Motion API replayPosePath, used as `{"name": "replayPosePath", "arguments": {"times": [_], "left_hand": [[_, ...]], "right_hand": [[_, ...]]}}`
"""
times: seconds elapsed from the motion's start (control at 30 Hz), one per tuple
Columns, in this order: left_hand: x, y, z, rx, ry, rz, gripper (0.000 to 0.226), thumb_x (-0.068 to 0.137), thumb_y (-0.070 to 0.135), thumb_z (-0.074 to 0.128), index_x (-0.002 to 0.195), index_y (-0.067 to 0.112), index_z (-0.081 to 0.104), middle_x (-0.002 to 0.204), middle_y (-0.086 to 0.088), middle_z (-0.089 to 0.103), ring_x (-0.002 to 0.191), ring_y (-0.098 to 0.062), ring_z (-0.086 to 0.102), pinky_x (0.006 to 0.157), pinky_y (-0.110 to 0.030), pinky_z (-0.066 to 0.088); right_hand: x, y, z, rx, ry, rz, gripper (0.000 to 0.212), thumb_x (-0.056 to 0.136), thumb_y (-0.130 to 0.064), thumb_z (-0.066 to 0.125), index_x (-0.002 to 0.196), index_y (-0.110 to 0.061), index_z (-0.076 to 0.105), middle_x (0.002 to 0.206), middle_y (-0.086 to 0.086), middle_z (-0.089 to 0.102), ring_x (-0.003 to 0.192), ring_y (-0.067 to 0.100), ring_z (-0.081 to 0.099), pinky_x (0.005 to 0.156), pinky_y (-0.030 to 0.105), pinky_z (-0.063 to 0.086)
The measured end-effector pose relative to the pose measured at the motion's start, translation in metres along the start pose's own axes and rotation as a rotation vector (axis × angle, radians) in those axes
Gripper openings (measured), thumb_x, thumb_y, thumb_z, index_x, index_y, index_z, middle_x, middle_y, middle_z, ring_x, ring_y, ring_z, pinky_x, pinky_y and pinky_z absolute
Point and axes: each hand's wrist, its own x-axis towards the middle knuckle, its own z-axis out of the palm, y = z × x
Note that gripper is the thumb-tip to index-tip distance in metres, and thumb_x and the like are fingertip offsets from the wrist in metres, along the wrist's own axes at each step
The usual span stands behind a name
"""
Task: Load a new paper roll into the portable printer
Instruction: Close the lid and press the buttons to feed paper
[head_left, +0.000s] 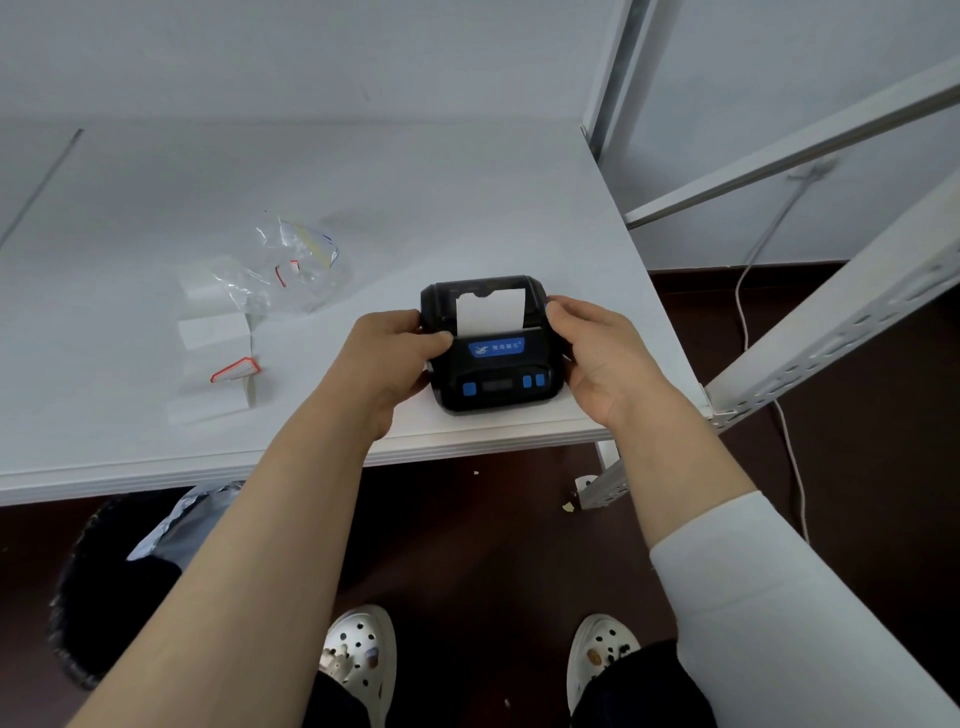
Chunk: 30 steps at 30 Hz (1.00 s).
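A black portable printer (493, 371) with blue buttons and a blue label sits on the white table (363, 171), close to its front right corner. A strip of white paper (489, 310) sticks up out of the printer's slot. My left hand (387, 364) grips the printer's left side, thumb resting on the top near the slot. My right hand (597, 353) grips its right side, fingertips at the upper right corner. The lid looks closed over the paper.
To the left on the table lie a crumpled clear plastic wrapper (291, 260) and a folded strip of white labels (218, 358) with red markings. A white metal rack frame (831, 312) stands at the right. A cable (758, 260) hangs beside it.
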Motion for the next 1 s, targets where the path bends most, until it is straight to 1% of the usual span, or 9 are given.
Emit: {"name": "replayPosePath", "arguments": {"times": [0.1, 0.27, 0.37, 0.47, 0.53, 0.63, 0.77, 0.87, 1.0], "left_hand": [[-0.010, -0.003, -0.005, 0.039, -0.165, 0.034, 0.037, 0.080, -0.009, 0.059, 0.109, 0.013, 0.065, 0.105, -0.003, 0.069, 0.099, -0.017, 0.063, 0.093, -0.030, 0.049], [-0.016, -0.015, -0.014, 0.195, -0.305, 0.113, 0.073, 0.066, -0.017, 0.069, 0.125, 0.022, 0.052, 0.125, 0.011, 0.059, 0.121, -0.005, 0.048, 0.103, -0.029, 0.039], [-0.012, -0.019, -0.012, 0.214, -0.285, 0.144, 0.080, 0.061, -0.017, 0.071, 0.129, 0.020, 0.050, 0.129, 0.009, 0.058, 0.125, -0.006, 0.046, 0.105, -0.028, 0.039], [-0.007, -0.020, -0.009, 0.210, -0.262, 0.154, 0.081, 0.061, -0.016, 0.072, 0.130, 0.019, 0.049, 0.128, 0.008, 0.058, 0.126, -0.006, 0.046, 0.104, -0.030, 0.040], [-0.004, -0.020, -0.006, 0.196, -0.247, 0.158, 0.079, 0.063, -0.016, 0.071, 0.130, 0.019, 0.048, 0.129, 0.008, 0.056, 0.127, -0.006, 0.044, 0.105, -0.032, 0.041], [-0.001, -0.019, -0.003, 0.176, -0.217, 0.189, 0.072, 0.064, -0.016, 0.070, 0.124, 0.019, 0.054, 0.123, 0.004, 0.061, 0.119, -0.010, 0.052, 0.104, -0.030, 0.043], [0.001, -0.019, -0.002, 0.159, -0.200, 0.206, 0.065, 0.064, -0.015, 0.071, 0.120, 0.015, 0.058, 0.121, -0.005, 0.066, 0.117, -0.019, 0.059, 0.106, -0.032, 0.043], [0.002, -0.021, -0.001, 0.137, -0.193, 0.219, 0.061, 0.068, -0.011, 0.071, 0.120, 0.016, 0.059, 0.121, -0.003, 0.066, 0.119, -0.016, 0.058, 0.106, -0.031, 0.043], [0.002, -0.022, 0.003, 0.108, -0.158, 0.254, 0.049, 0.076, -0.004, 0.069, 0.118, 0.019, 0.060, 0.113, 0.005, 0.067, 0.112, -0.005, 0.057, 0.086, -0.013, 0.046]], "right_hand": [[-0.007, 0.004, 0.002, 0.017, -0.004, 0.031, 0.023, 0.097, -0.021, 0.045, 0.092, -0.014, 0.067, 0.087, 0.000, 0.067, 0.085, 0.014, 0.062, 0.088, 0.032, 0.050], [-0.018, 0.014, 0.013, 0.044, 0.060, 0.117, 0.030, 0.096, -0.032, 0.042, 0.109, -0.014, 0.063, 0.115, 0.008, 0.065, 0.111, 0.021, 0.057, 0.106, 0.037, 0.040], [-0.019, 0.011, 0.015, 0.112, 0.080, 0.110, 0.026, 0.096, -0.030, 0.043, 0.093, -0.016, 0.064, 0.098, 0.005, 0.066, 0.098, 0.016, 0.059, 0.094, 0.029, 0.042], [-0.015, 0.005, 0.014, 0.174, 0.074, 0.083, 0.028, 0.097, -0.027, 0.043, 0.080, -0.018, 0.064, 0.082, 0.000, 0.065, 0.084, 0.012, 0.059, 0.090, 0.029, 0.046], [-0.013, 0.003, 0.013, 0.168, 0.059, 0.072, 0.028, 0.097, -0.026, 0.043, 0.082, -0.018, 0.065, 0.082, 0.000, 0.065, 0.084, 0.013, 0.060, 0.090, 0.029, 0.047], [-0.012, 0.000, 0.011, 0.121, 0.056, 0.062, 0.027, 0.098, -0.026, 0.042, 0.083, -0.018, 0.063, 0.083, 0.000, 0.064, 0.083, 0.011, 0.059, 0.091, 0.028, 0.046], [-0.010, -0.004, 0.008, 0.061, 0.091, 0.057, 0.030, 0.097, -0.023, 0.041, 0.073, -0.019, 0.058, 0.077, -0.001, 0.059, 0.076, 0.009, 0.054, 0.095, 0.031, 0.044], [-0.010, -0.003, 0.008, 0.063, 0.067, 0.057, 0.028, 0.096, -0.022, 0.041, 0.076, -0.018, 0.060, 0.080, 0.000, 0.060, 0.086, 0.014, 0.056, 0.102, 0.035, 0.043], [-0.010, -0.004, 0.006, 0.073, 0.059, 0.070, 0.025, 0.096, -0.023, 0.042, 0.085, -0.015, 0.063, 0.084, 0.002, 0.061, 0.094, 0.017, 0.056, 0.106, 0.038, 0.042]]}}
